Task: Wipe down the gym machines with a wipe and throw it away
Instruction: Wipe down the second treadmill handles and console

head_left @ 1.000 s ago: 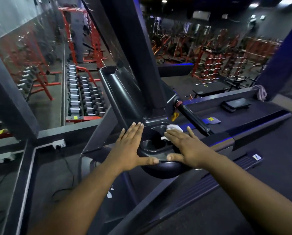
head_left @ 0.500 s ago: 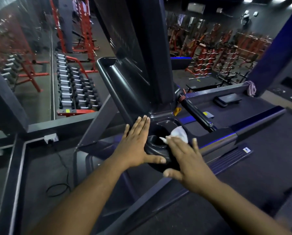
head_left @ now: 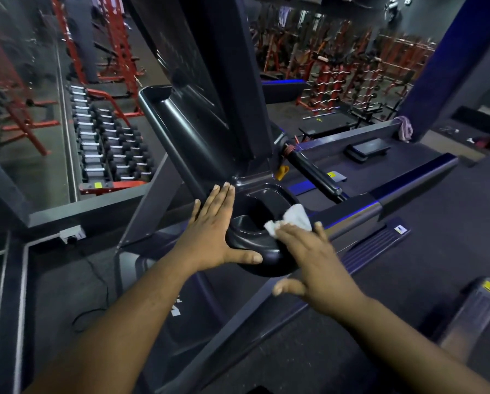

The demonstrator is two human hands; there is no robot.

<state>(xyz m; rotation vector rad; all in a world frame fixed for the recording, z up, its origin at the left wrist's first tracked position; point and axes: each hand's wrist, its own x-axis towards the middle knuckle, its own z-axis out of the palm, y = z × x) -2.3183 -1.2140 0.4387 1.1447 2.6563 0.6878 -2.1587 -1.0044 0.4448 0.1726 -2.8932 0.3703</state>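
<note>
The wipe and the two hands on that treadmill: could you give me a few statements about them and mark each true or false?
1. The right hand presses a white wipe against the treadmill's black cup holder. True.
2. The left hand holds a spray bottle. False: it lies flat and empty on the cup holder's left side, fingers straight.
3. The wipe is already thrown away. False: it is under the right hand's fingers, on the machine.
4. A dumbbell rack stands to the left, beyond the treadmill. True.
5. A cloth hangs on the far rail. True.
</note>
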